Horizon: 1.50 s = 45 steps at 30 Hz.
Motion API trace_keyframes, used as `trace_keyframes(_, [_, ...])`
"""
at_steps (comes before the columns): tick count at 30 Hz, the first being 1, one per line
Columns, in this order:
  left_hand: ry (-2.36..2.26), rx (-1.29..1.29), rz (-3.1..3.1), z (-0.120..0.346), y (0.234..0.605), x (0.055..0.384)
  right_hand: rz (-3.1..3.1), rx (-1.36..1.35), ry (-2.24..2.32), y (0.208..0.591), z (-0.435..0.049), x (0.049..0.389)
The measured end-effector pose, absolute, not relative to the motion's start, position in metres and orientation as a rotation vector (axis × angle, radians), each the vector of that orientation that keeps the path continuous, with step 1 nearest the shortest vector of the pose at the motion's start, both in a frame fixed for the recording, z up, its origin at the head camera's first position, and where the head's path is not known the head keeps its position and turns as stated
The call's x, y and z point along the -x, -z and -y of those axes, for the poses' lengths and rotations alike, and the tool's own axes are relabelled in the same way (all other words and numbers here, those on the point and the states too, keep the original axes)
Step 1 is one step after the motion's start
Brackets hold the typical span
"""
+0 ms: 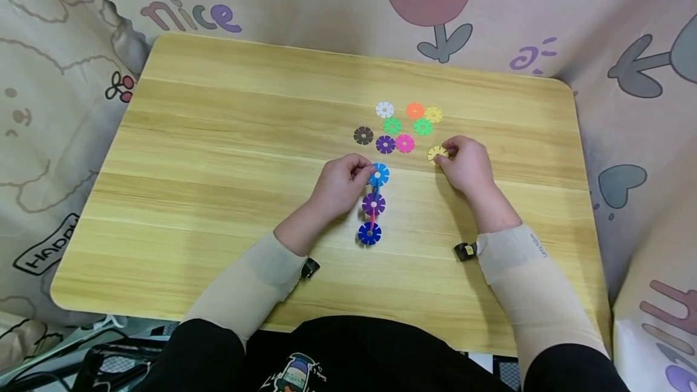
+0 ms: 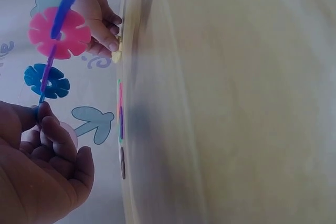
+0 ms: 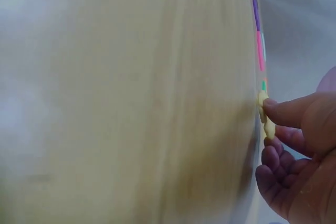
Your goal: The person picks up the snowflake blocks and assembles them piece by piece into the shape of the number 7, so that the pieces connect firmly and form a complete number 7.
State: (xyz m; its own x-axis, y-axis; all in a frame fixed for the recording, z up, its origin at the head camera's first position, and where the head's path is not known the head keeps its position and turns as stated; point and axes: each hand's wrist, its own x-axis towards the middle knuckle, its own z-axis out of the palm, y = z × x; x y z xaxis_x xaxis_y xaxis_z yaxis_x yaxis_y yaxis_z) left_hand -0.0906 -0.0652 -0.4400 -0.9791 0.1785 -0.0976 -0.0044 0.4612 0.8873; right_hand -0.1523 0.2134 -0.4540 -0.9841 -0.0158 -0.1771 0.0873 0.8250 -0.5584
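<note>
My left hand (image 1: 343, 183) pinches the light blue disc (image 1: 379, 174) at the far end of a chain of slotted plastic snowflake discs. The chain runs toward me through a purple disc (image 1: 373, 204) to a dark blue disc (image 1: 369, 233); a pink disc (image 2: 59, 33) and a blue disc (image 2: 47, 81) stand crosswise between them. Between thumb and fingers, my right hand (image 1: 467, 165) holds a pale yellow snowflake disc (image 1: 437, 154), which appears edge-on in the right wrist view (image 3: 267, 114). The two held pieces are apart.
Loose snowflake discs lie flat beyond the hands: white (image 1: 384, 109), orange (image 1: 415, 111), yellow (image 1: 434, 115), two green (image 1: 391, 125), black (image 1: 363, 135), purple (image 1: 385, 144) and pink (image 1: 405, 143). The wooden table (image 1: 218, 138) backs onto a printed curtain (image 1: 327, 5).
</note>
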Motion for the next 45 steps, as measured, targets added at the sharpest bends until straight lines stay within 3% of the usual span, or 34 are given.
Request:
trace_keyframes(21, [-1.55, -0.12, -2.512, 0.061, 0.441, 0.089, -2.594, 0.19, 1.355, 0.452, -0.207, 0.123])
trace_keyframes(45, [-1.669, -0.017, -2.397, 0.057, 0.44, 0.094, -2.5, 0.29, 1.772, 0.45, -0.19, 0.109])
